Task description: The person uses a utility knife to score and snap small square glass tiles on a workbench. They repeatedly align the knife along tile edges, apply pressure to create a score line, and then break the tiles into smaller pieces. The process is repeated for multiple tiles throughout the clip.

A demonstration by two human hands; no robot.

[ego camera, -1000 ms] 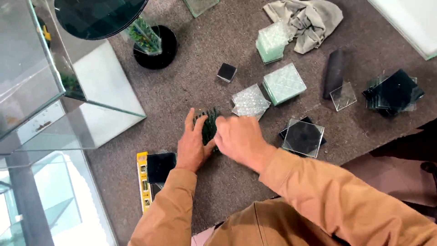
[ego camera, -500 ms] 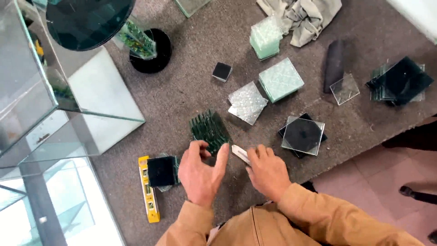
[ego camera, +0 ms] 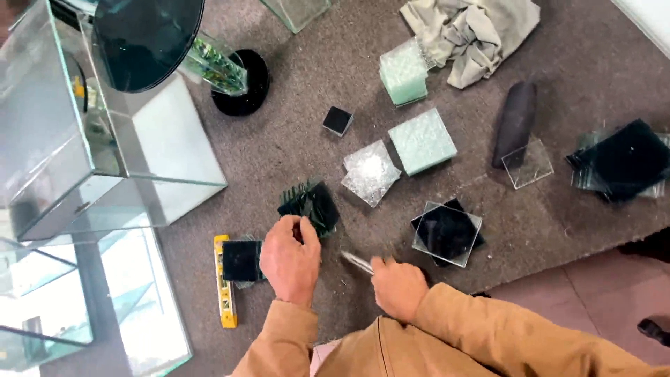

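Note:
My left hand [ego camera: 291,258] rests on the near edge of a fanned stack of dark glass squares [ego camera: 312,203] on the grey carpet, fingers curled over it. My right hand [ego camera: 398,286] is closed around a thin pale tool [ego camera: 357,262] whose tip points left toward the stack. Both sleeves are tan. A dark glass square [ego camera: 241,260] lies just left of my left hand, beside a yellow spirit level [ego camera: 223,283].
Glass tanks [ego camera: 91,139] stand at the left. Textured glass squares [ego camera: 370,171], a pale green block [ego camera: 422,139], a clear pane over a dark one [ego camera: 447,232], dark panes [ego camera: 621,160], a crumpled cloth [ego camera: 474,31] and a round black base [ego camera: 241,84] lie around.
Both hands drew back toward me from the dark stack. The left hand returned to the stack's near edge, and the right hand now holds the thin tool lower and further right.

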